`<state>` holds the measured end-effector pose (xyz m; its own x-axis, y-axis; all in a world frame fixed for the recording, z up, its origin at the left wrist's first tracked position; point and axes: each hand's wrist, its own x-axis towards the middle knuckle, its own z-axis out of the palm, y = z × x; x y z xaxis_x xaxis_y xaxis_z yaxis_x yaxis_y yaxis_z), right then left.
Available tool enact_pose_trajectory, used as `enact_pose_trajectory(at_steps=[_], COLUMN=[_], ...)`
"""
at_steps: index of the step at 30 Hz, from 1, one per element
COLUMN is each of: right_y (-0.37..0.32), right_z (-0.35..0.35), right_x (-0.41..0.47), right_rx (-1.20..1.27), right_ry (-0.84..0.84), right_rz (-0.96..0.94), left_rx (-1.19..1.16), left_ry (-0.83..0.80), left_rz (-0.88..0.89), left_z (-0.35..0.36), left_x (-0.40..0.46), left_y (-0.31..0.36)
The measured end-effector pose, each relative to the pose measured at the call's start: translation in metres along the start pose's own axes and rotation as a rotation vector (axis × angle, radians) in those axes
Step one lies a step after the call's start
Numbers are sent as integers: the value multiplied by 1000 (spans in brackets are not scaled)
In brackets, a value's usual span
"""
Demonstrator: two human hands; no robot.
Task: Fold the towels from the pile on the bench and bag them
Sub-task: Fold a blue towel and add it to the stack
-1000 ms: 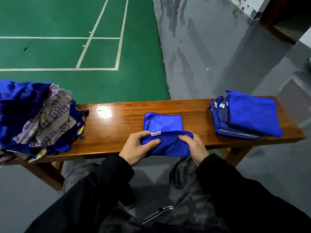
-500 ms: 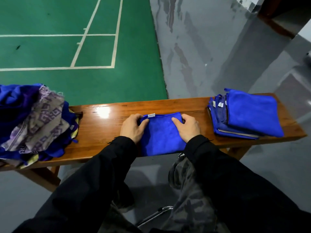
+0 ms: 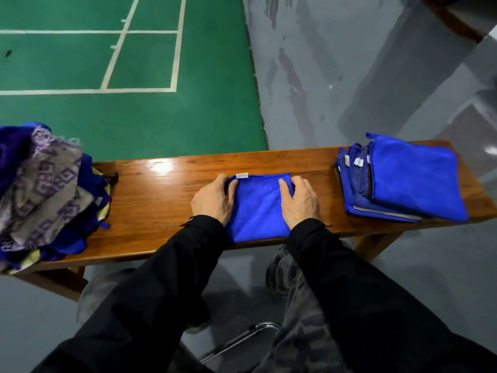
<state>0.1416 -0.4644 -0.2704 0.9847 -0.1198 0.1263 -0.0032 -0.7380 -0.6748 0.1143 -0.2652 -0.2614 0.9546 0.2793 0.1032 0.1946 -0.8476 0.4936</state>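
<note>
A folded blue towel with a white tag lies flat on the middle of the wooden bench, reaching its near edge. My left hand grips the towel's far left corner, thumb on top. My right hand grips the far right corner the same way. A loose pile of unfolded towels, blue, purple and patterned grey, covers the bench's left end. A stack of folded blue towels sits at the right end. No bag is in view.
Beyond the bench lie a green court floor with white lines and grey concrete. A metal chair frame shows between my legs below the bench.
The towel's near half was lifted and folded away from me onto the far half. Both hands moved forward with it and now rest at its far corners.
</note>
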Motion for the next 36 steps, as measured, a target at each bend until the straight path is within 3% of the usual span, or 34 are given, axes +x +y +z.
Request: enact_pose_trajectory(at_steps=[9, 22, 26, 31, 33, 36], right_y=[1, -6, -11, -5, -9, -25], right_z=[-4, -13, -14, -18, -16, -22], right_x=[10, 26, 28, 20, 15, 6], right_rx=[-207, -291, -181, -149, -23, 291], right_ry=[-28, -108, -191, -317, -325, -307], right_rz=[-32, 81, 155, 175, 151, 186], left_rx=[-155, -211, -297, 92, -59, -553], left_ry=[117, 88, 32, -75, -104, -128], left_rz=[253, 99, 47, -64, -4, -84], left_z=[7, 14, 12, 11, 7, -10], left_x=[7, 17, 13, -9, -14, -25], left_y=[-5, 2, -7, -14, -12, -2])
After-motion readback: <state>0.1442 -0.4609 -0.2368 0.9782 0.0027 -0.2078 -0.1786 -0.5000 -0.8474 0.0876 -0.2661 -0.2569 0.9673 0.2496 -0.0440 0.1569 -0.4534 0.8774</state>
